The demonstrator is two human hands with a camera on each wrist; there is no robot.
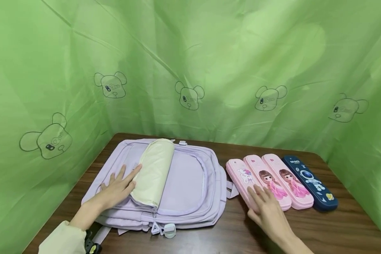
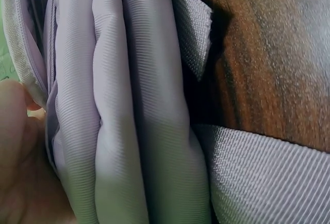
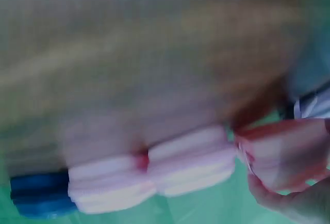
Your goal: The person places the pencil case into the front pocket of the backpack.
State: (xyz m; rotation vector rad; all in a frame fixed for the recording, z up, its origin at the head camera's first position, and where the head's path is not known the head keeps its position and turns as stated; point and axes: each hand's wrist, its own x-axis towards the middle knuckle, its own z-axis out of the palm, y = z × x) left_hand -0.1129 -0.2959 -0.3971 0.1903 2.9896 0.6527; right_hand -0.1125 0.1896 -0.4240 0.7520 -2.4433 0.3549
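Head view, wood-grain table (image 1: 216, 241), green bear-print curtain (image 1: 225, 46), left fingers (image 1: 132, 174) spread against cream flap (image 1: 155, 169), right fingers (image 1: 256, 198) gripping pink case (image 1: 237, 171).

Left hand (image 1: 116, 190) spread, right hand (image 1: 269, 213) curled, well apart.
Palms face down; the right thumb sits to one side of its bent fingers.

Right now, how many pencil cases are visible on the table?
4, in a row right of the backpack: pink bunny case nearest it, partly covered by the right hand; pink doll case; another doll case; navy astronaut case farthest. The backpack could hide more.
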